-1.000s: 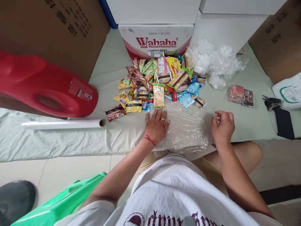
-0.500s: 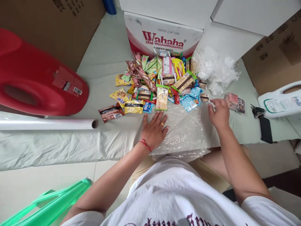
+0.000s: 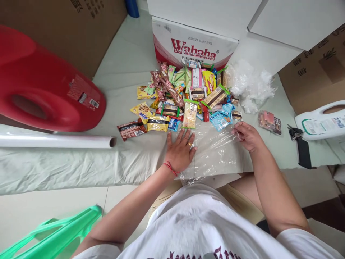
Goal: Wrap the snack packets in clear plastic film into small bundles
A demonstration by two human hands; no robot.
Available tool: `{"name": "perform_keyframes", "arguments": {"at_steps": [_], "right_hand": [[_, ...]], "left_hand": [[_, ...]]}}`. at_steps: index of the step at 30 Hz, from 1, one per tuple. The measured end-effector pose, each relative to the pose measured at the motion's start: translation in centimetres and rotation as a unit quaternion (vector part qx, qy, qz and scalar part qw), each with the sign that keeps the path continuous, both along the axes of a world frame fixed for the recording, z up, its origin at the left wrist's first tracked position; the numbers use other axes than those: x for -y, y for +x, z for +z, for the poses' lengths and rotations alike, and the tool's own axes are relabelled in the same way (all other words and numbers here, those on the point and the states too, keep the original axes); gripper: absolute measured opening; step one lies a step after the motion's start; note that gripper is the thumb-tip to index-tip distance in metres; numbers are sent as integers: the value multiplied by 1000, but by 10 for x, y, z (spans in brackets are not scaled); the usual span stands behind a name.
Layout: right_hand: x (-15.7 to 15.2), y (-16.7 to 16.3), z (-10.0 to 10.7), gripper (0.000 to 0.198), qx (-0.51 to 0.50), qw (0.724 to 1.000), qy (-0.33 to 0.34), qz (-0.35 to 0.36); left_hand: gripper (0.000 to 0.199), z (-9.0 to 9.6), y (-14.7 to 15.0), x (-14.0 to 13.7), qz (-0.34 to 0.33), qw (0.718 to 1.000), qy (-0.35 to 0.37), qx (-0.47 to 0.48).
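Note:
My left hand [image 3: 180,150] lies flat with its fingers spread, pressing the left side of a clear plastic film [image 3: 212,154] onto the cloth. The film hangs slightly over the table's front edge. With its fingers pinched together, my right hand [image 3: 247,136] grips the film's far right corner and stretches it in creases. Just beyond my fingertips lies a pile of wrapped snacks, among them a pale snack packet with green ends [image 3: 189,114], a yellow snack packet [image 3: 157,123], a brown snack packet [image 3: 131,129] and a blue snack packet [image 3: 219,120].
Behind the pile stands a Wahaba-style "Wahaha" carton [image 3: 194,45]. Crumpled clear plastic [image 3: 249,84], a small packaged snack [image 3: 269,122], keys with a black case [image 3: 304,153] and a white jug [image 3: 323,120] sit right. Left are a red jug [image 3: 54,79] and a white roll [image 3: 56,141].
My right hand has closed on the film's far right corner and lifted it, pulling the film into creases. My left hand stays flat. The whole view has shifted slightly.

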State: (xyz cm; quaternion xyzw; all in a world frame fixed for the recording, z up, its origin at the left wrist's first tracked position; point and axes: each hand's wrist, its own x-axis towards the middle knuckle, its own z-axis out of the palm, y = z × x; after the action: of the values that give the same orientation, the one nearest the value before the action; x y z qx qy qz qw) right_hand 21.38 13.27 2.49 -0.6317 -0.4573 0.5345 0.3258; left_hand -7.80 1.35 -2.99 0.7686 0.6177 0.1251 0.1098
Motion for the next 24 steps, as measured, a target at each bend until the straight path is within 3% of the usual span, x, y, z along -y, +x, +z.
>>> {"name": "perform_keyframes", "arguments": {"at_steps": [3,5,7,9,12,14,16,20,24], "right_hand": [[-17,22,9,43,94,994,18,-45],[-28,26,10,39,177,971,96,-126],[-33,9,10,32,220,945,171,-171],[-29,-31,8,26,248,939,208,-118],[-14,-119,2,42,374,904,157,138],[-6,-173,-2,60,445,864,155,175],[-1,-209,-8,73,484,843,152,178],[8,-221,-7,71,506,826,148,201],[5,-177,28,59,505,797,198,265]], "left_hand": [[57,-1,1,0,6,1000,-1,2],[58,-1,1,0,6,1000,-2,1],[60,-2,1,0,1,1000,-2,-3],[63,-3,2,0,-4,1000,0,-10],[63,-2,2,0,-11,1000,-2,-23],[61,-2,3,-1,-18,999,-5,-31],[59,-1,3,-1,-25,999,-5,-34],[54,0,2,0,-32,999,-1,-21],[56,-1,1,-1,-35,999,-5,-3]]}}
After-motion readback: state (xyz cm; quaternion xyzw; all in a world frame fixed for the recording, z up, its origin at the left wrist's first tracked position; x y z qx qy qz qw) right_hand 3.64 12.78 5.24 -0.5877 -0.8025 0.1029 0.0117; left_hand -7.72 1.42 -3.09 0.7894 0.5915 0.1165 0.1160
